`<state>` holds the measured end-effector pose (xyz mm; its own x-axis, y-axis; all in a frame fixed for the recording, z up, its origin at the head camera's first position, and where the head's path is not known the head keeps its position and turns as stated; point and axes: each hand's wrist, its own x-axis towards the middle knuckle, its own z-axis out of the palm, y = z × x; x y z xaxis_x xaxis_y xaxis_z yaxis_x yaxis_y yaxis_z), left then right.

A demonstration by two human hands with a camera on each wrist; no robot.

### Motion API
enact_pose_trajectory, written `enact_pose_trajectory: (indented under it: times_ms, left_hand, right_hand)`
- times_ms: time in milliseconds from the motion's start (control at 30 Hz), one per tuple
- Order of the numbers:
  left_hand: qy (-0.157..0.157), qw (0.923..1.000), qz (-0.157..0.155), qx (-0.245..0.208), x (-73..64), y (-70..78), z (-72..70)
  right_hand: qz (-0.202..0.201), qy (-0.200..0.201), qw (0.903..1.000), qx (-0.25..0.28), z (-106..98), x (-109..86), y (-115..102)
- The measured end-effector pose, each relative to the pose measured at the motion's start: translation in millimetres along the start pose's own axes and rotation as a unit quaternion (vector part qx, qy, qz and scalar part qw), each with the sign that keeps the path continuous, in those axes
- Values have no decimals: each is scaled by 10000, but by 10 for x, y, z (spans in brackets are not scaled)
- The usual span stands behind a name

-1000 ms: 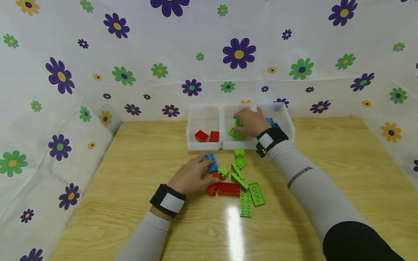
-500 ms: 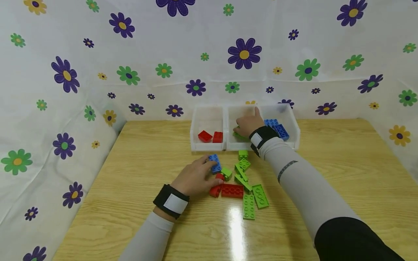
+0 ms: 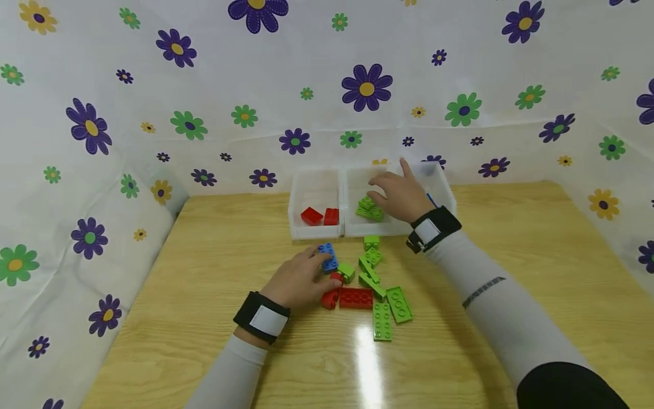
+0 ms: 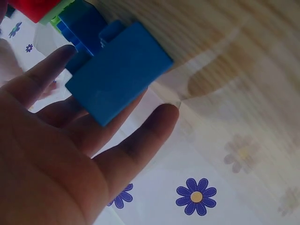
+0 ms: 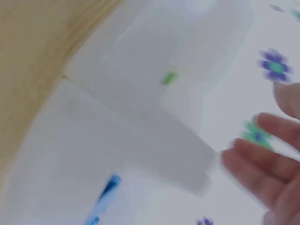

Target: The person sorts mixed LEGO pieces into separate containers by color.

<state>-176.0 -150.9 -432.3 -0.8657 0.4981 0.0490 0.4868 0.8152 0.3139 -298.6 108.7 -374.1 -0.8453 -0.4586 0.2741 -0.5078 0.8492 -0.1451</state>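
In the head view my left hand (image 3: 301,279) rests low over the loose bricks, its thumb beside a red brick (image 3: 331,299) and its fingertips at a blue brick (image 3: 328,258). From the left wrist view, its fingers look spread and slightly bent around a nearer blue brick (image 4: 124,70), with a second blue brick behind; no firm grip shows. Over the middle and right of the white bin (image 3: 319,232), my right hand (image 3: 403,195) hovers with fingers apart and nothing in them. Green bricks (image 3: 369,213) lie in the middle compartment beneath it.
Several green bricks (image 3: 382,321) and a longer red brick (image 3: 356,298) lie loose on the wooden table (image 3: 214,238) before the bin. Two red bricks (image 3: 331,216) sit in the left compartment. A blue brick (image 5: 104,199) shows in another compartment. Flowered cloth (image 3: 255,74) hangs behind.
My right hand has risen from the green bricks in the middle compartment and shifted slightly right, its fingers now spread. The left hand stays where it was over the bricks.
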Motion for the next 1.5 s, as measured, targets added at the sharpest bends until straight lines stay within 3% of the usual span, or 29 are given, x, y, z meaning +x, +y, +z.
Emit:
enact_pose_trajectory:
  times_ms: [133, 200, 333, 500, 667, 733, 833, 900, 1000, 1100, 1167, 1267, 1500]
  left_hand:
    - [18, 9996, -230, -138, 3, 0, 13]
    - [47, 9992, -319, -242, 7, 1, 10]
    - [91, 9990, -332, -300, 32, 4, 28]
    - [112, 9994, -194, -281, 106, 26, 64]
    - [481, 9988, -6, -60, 128, -4, -23]
    - [751, 9967, 248, 161, 140, 34, -78]
    - [1050, 9892, 896, 498, 116, 202, -157]
    - [1028, 9841, 1350, 529, 70, 348, -153]
    - [632, 9805, 1780, 542, -11, 529, -44]
    - [230, 9826, 1751, 572, -35, 595, 66]
    - [148, 9844, 1634, 636, -44, 605, 120]
    - [252, 9854, 1533, 697, -45, 600, 170]
    - [474, 9821, 1709, 631, -9, 592, 149]
  right_hand:
    - [-169, 1276, 9882, 827, -198, -473, 93]
    - [-30, 1549, 9790, 1327, -245, -709, 141]
    - [282, 1443, 9676, 2054, -231, -1107, 216]
    - [285, 1150, 9684, 2197, -143, -1367, 287]
    - [205, 1072, 9692, 2209, -121, -1334, 244]
    - [195, 1007, 9690, 2248, -128, -1326, 232]
    - [185, 856, 9693, 2299, -118, -1340, 215]
    - [183, 774, 9688, 2348, -92, -1361, 199]
    - [227, 638, 9684, 2400, -31, -1407, 172]
    - [284, 554, 9682, 2423, -4, -1412, 159]
    - [310, 496, 9684, 2424, 18, -1414, 154]
    - [288, 449, 9690, 2414, 46, -1411, 147]
    - [72, 502, 9694, 2403, 80, -1384, 138]
